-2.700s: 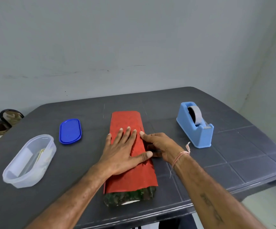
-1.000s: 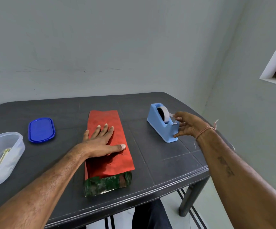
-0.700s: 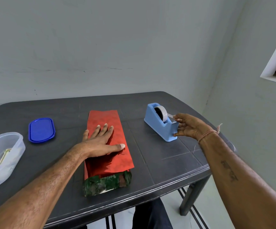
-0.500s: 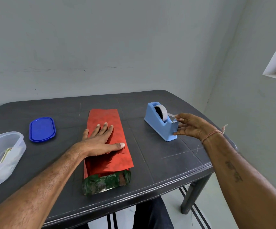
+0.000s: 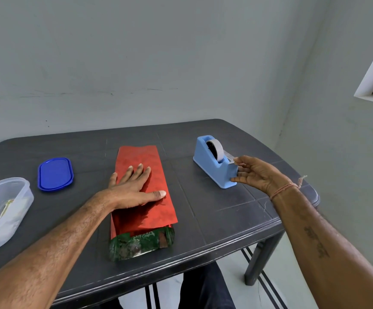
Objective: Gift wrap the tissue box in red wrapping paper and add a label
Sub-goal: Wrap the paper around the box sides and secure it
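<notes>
Closest to the table [image 5: 225,221] edge: green printed end of the tissue box [image 5: 140,244] poking out of the red wrapping paper [image 5: 146,214], whole thing lying lengthwise, roughly mid-table. Paper over the top and sides, near end not folded shut yet. Left hand [image 5: 132,186] flat on top of the paper, palm down, fingers straight and spread, thumb out toward the right edge, pressing rather than gripping. Off to the left, clear plastic container [image 5: 16,210] with some bits inside, too blurry to name. Over on the right, right hand [image 5: 255,175] up against the front of the light blue tape dispenser [image 5: 210,167]: index fingertip right at the loose tape end [image 5: 230,159] by the cutter, thumb touching the dispenser's front face lower down, other fingers loosely curved. Can't tell about an actual pinch on the tape. Thread bracelet [image 5: 284,190] on that wrist. Tape roll [image 5: 217,149] sitting upright in the dispenser. Further back on the left, blue oval lid [image 5: 55,173] lying flat, apart from the container. Plain grey wall [image 5: 158,63] behind everything.
</notes>
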{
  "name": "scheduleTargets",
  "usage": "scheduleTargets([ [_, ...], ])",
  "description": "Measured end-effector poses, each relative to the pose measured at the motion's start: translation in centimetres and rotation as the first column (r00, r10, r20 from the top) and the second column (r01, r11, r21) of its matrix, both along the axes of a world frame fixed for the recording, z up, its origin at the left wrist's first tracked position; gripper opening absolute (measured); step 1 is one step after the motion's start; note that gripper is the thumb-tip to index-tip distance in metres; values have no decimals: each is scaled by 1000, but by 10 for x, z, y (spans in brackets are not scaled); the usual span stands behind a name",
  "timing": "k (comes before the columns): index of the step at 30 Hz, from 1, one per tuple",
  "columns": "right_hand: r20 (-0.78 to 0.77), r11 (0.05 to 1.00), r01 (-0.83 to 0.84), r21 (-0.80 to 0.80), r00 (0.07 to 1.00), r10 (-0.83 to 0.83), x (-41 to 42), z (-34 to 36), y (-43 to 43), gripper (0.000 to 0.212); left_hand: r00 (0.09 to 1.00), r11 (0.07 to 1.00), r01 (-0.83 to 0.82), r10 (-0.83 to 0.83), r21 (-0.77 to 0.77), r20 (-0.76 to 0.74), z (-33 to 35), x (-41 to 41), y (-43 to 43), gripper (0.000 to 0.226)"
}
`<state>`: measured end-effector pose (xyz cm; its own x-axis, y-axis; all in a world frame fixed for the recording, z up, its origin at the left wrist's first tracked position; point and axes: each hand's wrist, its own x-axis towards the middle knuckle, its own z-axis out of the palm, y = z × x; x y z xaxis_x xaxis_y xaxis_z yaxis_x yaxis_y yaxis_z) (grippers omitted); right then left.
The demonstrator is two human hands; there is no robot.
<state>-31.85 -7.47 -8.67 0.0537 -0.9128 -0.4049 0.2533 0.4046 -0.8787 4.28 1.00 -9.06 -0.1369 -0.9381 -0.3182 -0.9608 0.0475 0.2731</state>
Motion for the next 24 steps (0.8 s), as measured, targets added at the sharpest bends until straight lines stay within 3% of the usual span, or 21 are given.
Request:
scheduleTargets([
  [11,40,996,-5,-86,999,9,-6,-28,10,32,1000,1000,-6,6,4,-4,0,0,1,153],
  [20,8,990,81,-115,997,-81,-2,-42,16,36,1000,1000,-6,6,4,3,1,0,3,155],
  [24,17,985,103,-140,995,-102,1,-47,17,26,1000,1000,-11,11,-1,12,1,-1,2,154],
])
